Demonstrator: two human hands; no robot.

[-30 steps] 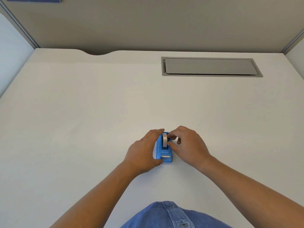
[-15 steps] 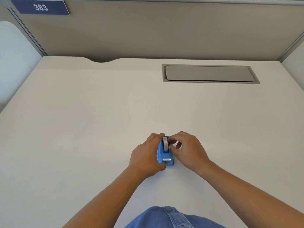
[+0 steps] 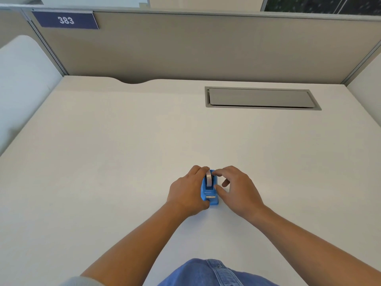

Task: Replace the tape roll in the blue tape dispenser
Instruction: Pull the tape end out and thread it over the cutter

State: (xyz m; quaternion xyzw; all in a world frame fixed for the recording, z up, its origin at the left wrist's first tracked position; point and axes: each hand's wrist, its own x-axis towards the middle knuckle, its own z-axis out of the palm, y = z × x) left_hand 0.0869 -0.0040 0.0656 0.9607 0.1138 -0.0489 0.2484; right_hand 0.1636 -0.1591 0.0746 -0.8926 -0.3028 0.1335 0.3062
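Observation:
A small blue tape dispenser point(image 3: 210, 198) stands on the white desk point(image 3: 123, 162), its metal cutter facing me. A clear tape roll point(image 3: 209, 178) sits upright in its slot. My left hand point(image 3: 188, 190) wraps the dispenser's left side, fingers over the far end and thumb at the near corner. My right hand point(image 3: 237, 188) is on the right side, index fingertip touching the top of the roll and thumb against the dispenser's right wall, the other fingers spread and lifted.
A grey cable hatch point(image 3: 261, 98) is set into the desk at the back right. Beige partition walls point(image 3: 206, 46) close the back and sides, with a blue plate marked 383 point(image 3: 66, 20). Denim clothing point(image 3: 208, 273) shows at the bottom edge.
The camera has tilted up, showing more of the partition. My right hand's fingers have loosened and spread off the roll; the left hand keeps its hold on the dispenser.

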